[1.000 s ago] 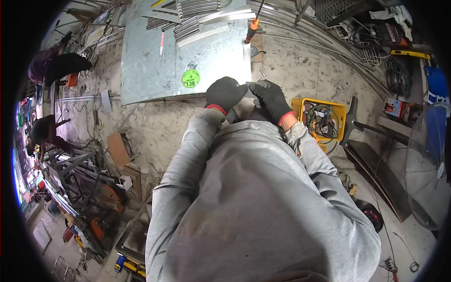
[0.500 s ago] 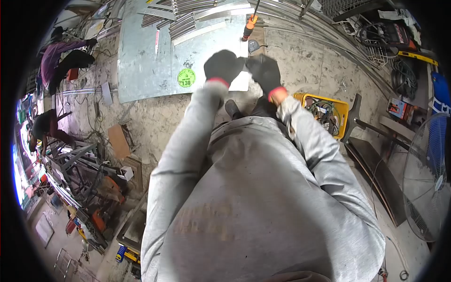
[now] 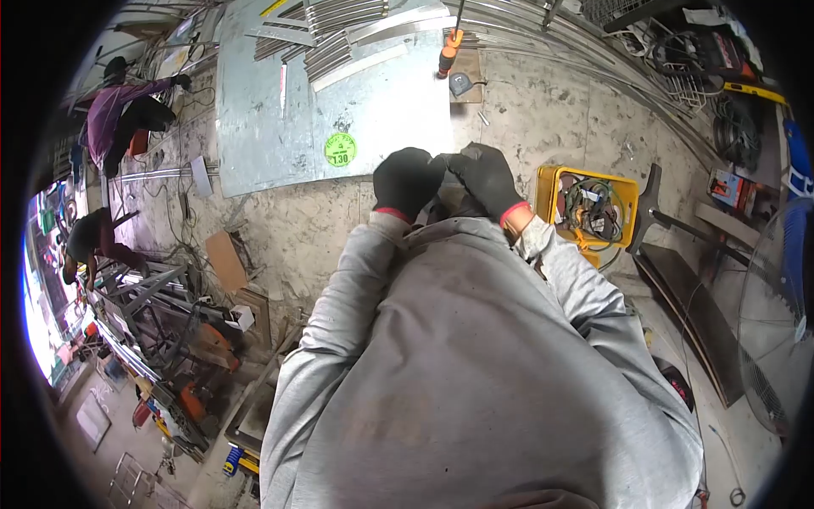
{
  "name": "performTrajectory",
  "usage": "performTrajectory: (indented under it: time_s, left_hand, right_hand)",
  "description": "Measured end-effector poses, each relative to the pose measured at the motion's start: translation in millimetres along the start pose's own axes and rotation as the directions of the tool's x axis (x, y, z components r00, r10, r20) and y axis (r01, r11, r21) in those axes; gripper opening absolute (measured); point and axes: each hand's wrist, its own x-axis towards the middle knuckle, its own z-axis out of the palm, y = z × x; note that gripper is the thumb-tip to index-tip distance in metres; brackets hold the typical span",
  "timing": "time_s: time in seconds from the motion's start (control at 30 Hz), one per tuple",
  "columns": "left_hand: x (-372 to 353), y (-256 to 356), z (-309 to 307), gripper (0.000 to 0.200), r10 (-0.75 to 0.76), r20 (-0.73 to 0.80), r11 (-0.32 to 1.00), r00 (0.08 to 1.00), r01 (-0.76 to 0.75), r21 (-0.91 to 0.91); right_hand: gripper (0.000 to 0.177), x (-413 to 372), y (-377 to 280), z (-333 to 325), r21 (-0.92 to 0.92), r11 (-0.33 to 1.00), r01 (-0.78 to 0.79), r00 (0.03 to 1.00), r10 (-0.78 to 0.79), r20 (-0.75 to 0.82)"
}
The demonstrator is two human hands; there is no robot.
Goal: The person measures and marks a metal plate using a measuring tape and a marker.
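Both my hands wear dark gloves with red cuffs and meet in front of my waist, near the front edge of a pale metal sheet (image 3: pixel 263 153). My left hand (image 3: pixel 409 182) is closed, knuckles up. Close against it, my right hand (image 3: pixel 485 180) has its fingers curled in as well. Anything pinched between the fingertips is hidden or too small to name. A round green sticker (image 3: pixel 340 149) marks the sheet to the left of my hands. Beyond them are an orange-and-black handled screwdriver (image 3: pixel 448 58) and a tape measure (image 3: pixel 460 83).
Metal strips (image 3: pixel 331 42) lie on the far part of the sheet. To the right stand a yellow crate (image 3: pixel 547 195) of cables and tools, a dark board (image 3: pixel 691 322) and a large fan (image 3: pixel 776 322). Two people (image 3: pixel 114 110) work at the left, near a cluttered metal frame (image 3: pixel 161 297).
My hands have drawn back from over the sheet's edge toward my waist, staying close together with fingers closed. The view has shifted slightly.
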Motion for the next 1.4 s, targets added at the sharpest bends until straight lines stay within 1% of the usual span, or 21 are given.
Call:
performTrajectory:
  time_s: [0.07, 0.1, 0.13, 0.33, 0.4, 0.47, 0.5, 0.53, 0.57, 0.67, 0.8, 0.87, 0.93, 1.03, 1.13, 1.2, 1.23, 1.27, 1.3, 1.33, 1.4]
  left_hand:
    - [22, -2, -7, 0.042, 0.1, 0.008, 0.994, 0.995, -0.1, 0.051]
    - [37, 1, -10, 0.047, -0.051, 0.071, 0.998, 0.996, 0.053, -0.027]
    - [55, 3, -15, 0.053, -0.192, 0.18, 0.979, 0.965, 0.2, -0.031]
    - [137, 4, -34, 0.051, -0.305, 0.235, 0.949, 0.923, 0.316, -0.009]
    - [124, 2, -30, 0.052, -0.299, 0.236, 0.952, 0.924, 0.306, 0.011]
    - [93, -5, -20, 0.054, -0.212, 0.302, 0.977, 0.929, 0.197, 0.08]
    - [71, -10, -14, 0.054, -0.183, 0.349, 0.983, 0.919, 0.176, 0.051]
    - [45, -11, -12, 0.055, -0.154, 0.394, 0.987, 0.906, 0.157, 0.023]
    - [18, -1, -16, 0.054, -0.164, 0.297, 0.984, 0.941, 0.178, -0.021]
    - [-10, 9, -14, 0.052, -0.176, 0.136, 0.977, 0.975, 0.189, -0.095]
    - [17, -1, -4, 0.049, -0.111, 0.069, 0.993, 0.991, 0.113, -0.028]
    - [51, 1, -12, 0.048, -0.152, 0.111, 0.988, 0.982, 0.155, -0.023]
    - [93, -1, -20, 0.051, -0.244, 0.222, 0.968, 0.944, 0.253, -0.009]
    - [141, -3, -32, 0.055, -0.293, 0.219, 0.953, 0.931, 0.302, -0.011]
    - [133, -6, -27, 0.056, -0.272, 0.237, 0.96, 0.933, 0.28, -0.001]
    - [108, -2, -28, 0.055, -0.243, 0.308, 0.97, 0.92, 0.238, 0.053]
    - [87, -8, -21, 0.054, -0.199, 0.372, 0.98, 0.906, 0.196, 0.047]
    - [60, -35, 13, 0.053, -0.02, 0.356, 0.999, 0.934, 0.005, 0.042]
    - [30, -9, -11, 0.052, -0.12, 0.298, 0.99, 0.947, 0.136, -0.033]
    - [1, -21, 15, 0.05, 0.017, 0.129, 1.0, 0.992, -0.013, -0.027]
    - [-5, -2, -4, 0.046, -0.102, 0.118, 0.994, 0.988, 0.107, -0.036]
  right_hand:
    - [0.026, 14, -1, -2, 0.059, 0.979, 0.197, 0.98, -0.195, -0.042]
    - [0.026, 24, -4, -7, 0.069, 0.953, 0.294, 0.956, -0.292, -0.036]
    - [0.026, 37, -12, -10, 0.071, 0.951, 0.3, 0.954, -0.298, -0.037]
    - [0.029, 94, -58, -28, 0.165, 0.958, 0.236, 0.971, -0.224, -0.089]
    - [0.031, 92, -53, -32, 0.199, 0.959, 0.202, 0.978, -0.209, 0.013]
    - [0.027, 73, -28, -27, 0.03, 0.964, 0.266, 0.96, -0.268, 0.086]
    - [0.027, 58, -7, -20, 0.212, 0.931, 0.297, 0.935, -0.329, 0.135]
    - [0.028, 35, 0, -18, 0.202, 0.962, 0.183, 0.953, -0.224, 0.206]
    - [0.03, 20, 15, -11, 0.023, 0.932, 0.36, 0.924, -0.36, 0.131]
    - [0.031, -14, -3, -2, -0.136, 0.971, 0.199, 0.98, -0.2, 0.003]
    - [0.032, 9, -9, -3, -0.182, 0.958, 0.222, 0.97, -0.236, -0.057]
    - [0.032, 33, -16, -6, -0.268, 0.878, 0.396, 0.895, -0.435, -0.101]
    - [0.035, 79, -19, -10, -0.085, 0.933, 0.35, 0.931, -0.357, -0.077]
    - [0.036, 122, -47, -18, -0.183, 0.92, 0.346, 0.917, -0.373, -0.142]
    - [0.037, 124, -47, -21, -0.217, 0.896, 0.388, 0.899, -0.42, -0.126]
    - [0.034, 87, -40, -24, -0.256, 0.845, 0.469, 0.878, -0.479, 0.028]
    - [0.035, 75, -19, -23, -0.118, 0.78, 0.614, 0.789, -0.608, 0.088]
    - [0.036, 52, -7, -12, 0.071, 0.937, 0.342, 0.933, -0.348, 0.089]
    - [0.037, 30, 3, -12, -0.092, 0.887, 0.453, 0.89, -0.443, 0.109]
    - [0.034, 17, 16, -3, -0.266, 0.832, 0.487, 0.871, -0.487, 0.072]
    - [0.032, -18, -16, -1, -0.09, 0.986, 0.138, 0.99, -0.139, -0.013]
